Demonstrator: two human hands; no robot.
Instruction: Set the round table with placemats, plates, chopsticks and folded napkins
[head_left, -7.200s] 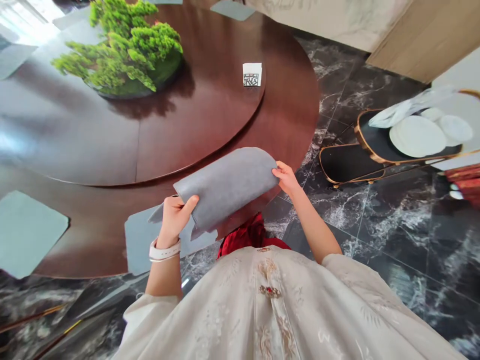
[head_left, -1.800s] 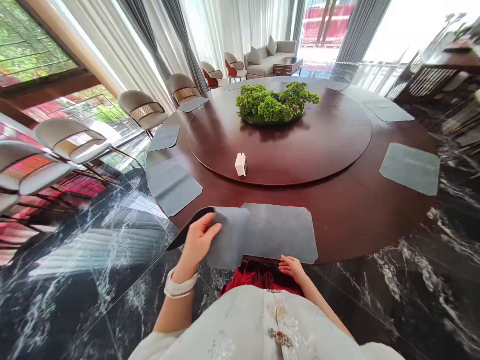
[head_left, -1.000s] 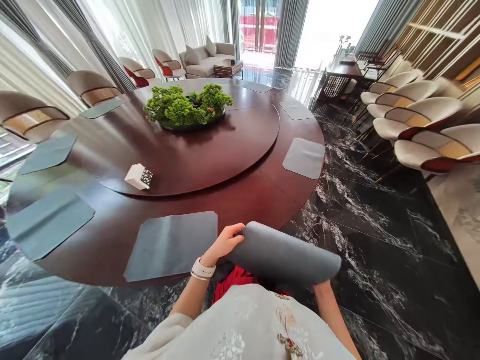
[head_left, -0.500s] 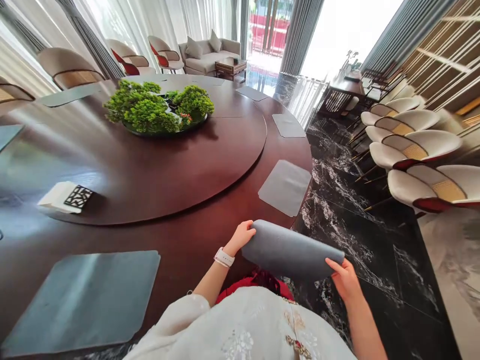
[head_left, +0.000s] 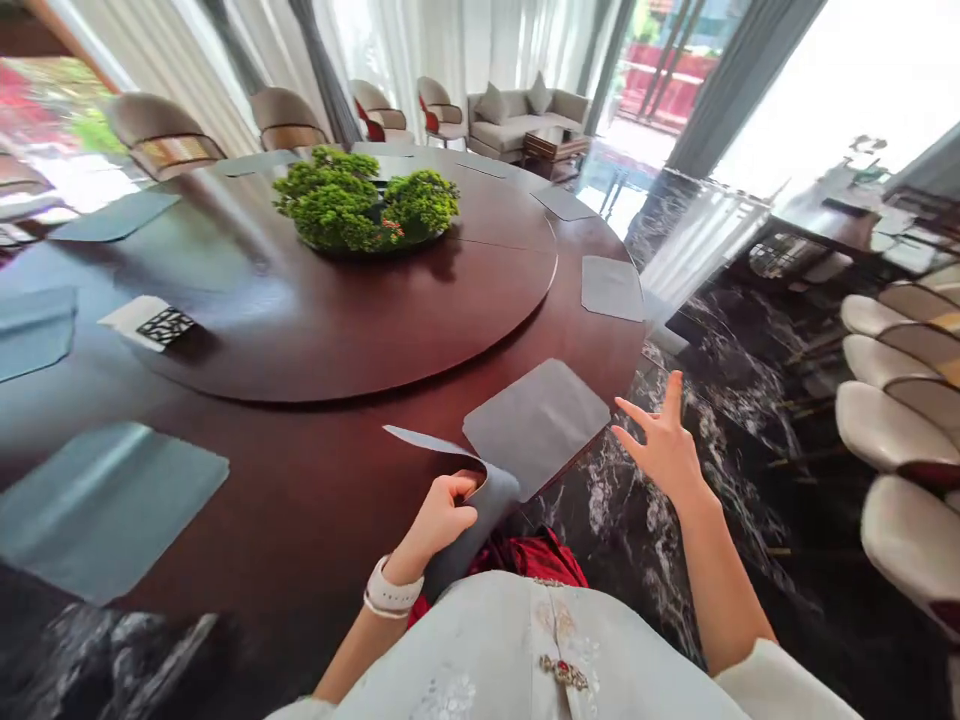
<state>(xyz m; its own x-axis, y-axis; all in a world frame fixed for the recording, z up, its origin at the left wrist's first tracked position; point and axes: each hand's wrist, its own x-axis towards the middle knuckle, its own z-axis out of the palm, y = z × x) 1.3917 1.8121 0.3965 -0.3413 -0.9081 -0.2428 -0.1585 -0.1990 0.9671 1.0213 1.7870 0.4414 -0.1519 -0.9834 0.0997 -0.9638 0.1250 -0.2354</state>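
Left hand point(head_left: 444, 512) of mine closed on a grey placemat point(head_left: 499, 498) at the round, glossy red-brown worktop's point(head_left: 322, 500) near edge, right hand point(head_left: 664, 450) spread wide just beside a flat placemat point(head_left: 536, 425), veined black marble floor point(head_left: 622, 490), sheer white curtains point(head_left: 510, 40), my grey placemat smooth, bent into a curl

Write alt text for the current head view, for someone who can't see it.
A person's left hand grips curled grey matting at the edge of a round dark table, while the open right hand is beside a flat grey mat. Other mats lie around the table, and a green plant arrangement stands on its raised round centre.
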